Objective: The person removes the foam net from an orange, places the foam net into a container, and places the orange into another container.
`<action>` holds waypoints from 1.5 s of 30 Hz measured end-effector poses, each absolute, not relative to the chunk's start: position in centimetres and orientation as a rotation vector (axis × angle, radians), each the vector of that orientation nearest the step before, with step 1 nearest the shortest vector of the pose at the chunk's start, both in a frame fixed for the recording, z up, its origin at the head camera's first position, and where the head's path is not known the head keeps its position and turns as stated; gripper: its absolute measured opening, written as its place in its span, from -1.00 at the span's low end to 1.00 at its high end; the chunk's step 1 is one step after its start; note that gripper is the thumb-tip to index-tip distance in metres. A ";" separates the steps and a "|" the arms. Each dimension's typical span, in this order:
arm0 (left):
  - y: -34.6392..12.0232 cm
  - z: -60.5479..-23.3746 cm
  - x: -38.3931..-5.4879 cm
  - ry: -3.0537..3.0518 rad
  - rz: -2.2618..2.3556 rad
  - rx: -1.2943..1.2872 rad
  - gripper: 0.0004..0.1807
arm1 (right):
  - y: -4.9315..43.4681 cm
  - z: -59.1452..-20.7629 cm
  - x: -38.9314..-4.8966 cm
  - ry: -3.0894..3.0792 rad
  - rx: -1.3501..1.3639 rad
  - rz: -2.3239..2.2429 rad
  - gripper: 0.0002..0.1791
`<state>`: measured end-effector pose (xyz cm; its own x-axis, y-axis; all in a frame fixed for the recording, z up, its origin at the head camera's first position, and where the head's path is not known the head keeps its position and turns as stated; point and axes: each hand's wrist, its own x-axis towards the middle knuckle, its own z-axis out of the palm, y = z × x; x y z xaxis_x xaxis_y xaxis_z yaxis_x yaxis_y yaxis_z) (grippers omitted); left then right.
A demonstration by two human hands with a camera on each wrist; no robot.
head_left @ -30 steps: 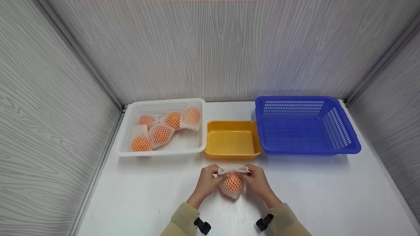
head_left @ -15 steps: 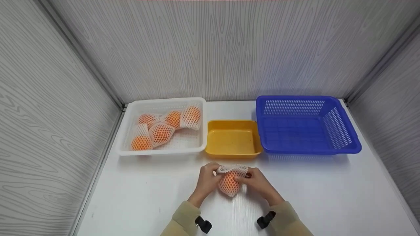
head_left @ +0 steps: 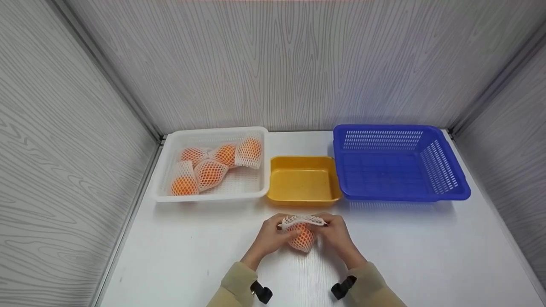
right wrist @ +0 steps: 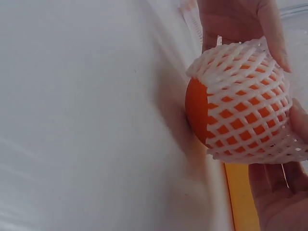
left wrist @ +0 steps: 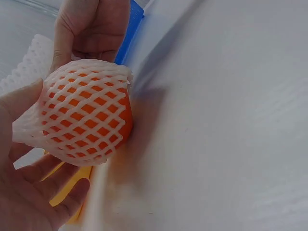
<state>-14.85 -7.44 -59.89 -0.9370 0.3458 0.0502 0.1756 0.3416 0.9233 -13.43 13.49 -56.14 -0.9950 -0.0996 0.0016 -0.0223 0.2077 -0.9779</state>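
An orange [right wrist: 197, 110] sits inside a white foam fruit net [head_left: 303, 220] at the front middle of the table. In the head view my left hand [head_left: 268, 235] holds the net's gathered end from the left, thumb along the fruit. My right hand [head_left: 336, 235] pinches the same end from the right. Both wrist views show the net stretched around the fruit, with a bare strip of orange peel at the end toward the table. Some fingertips are hidden behind the net and fruit.
A white basket [head_left: 209, 198] at the back left holds several netted oranges [head_left: 211, 174]. Beside it stands a yellow tray [head_left: 303, 200]. To the right is a blue basket [head_left: 396, 197]. Wood-patterned panels [head_left: 290, 64] wall in the white table [head_left: 187, 247].
Both hands stay at the same spot and shift slightly on the net. My left thumb has come over the fruit, while my right thumb has drawn back toward the net's edge.
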 end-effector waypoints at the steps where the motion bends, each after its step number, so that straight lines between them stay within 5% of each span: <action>1: -7.4 -59.9 -14.9 2.434 1.671 0.477 -0.61 | 13.5 -56.2 -13.4 2.385 -0.130 -1.948 -0.82; 16: -6.8 -59.6 -15.0 2.557 1.790 0.549 -0.94 | 14.4 -57.3 -13.3 2.284 -0.597 -1.879 -0.50; 24: -6.8 -59.6 -15.0 2.537 1.831 0.494 -0.91 | 13.7 -56.7 -13.3 2.403 -0.439 -1.940 -0.86; 35: -7.5 -59.8 -15.1 2.408 1.726 0.390 -0.71 | 13.6 -60.1 -14.5 2.352 -0.041 -1.964 -0.72; 45: -7.2 -59.6 -15.2 2.471 1.756 0.292 -0.84 | 14.9 -59.9 -14.2 2.084 -0.295 -1.866 -0.66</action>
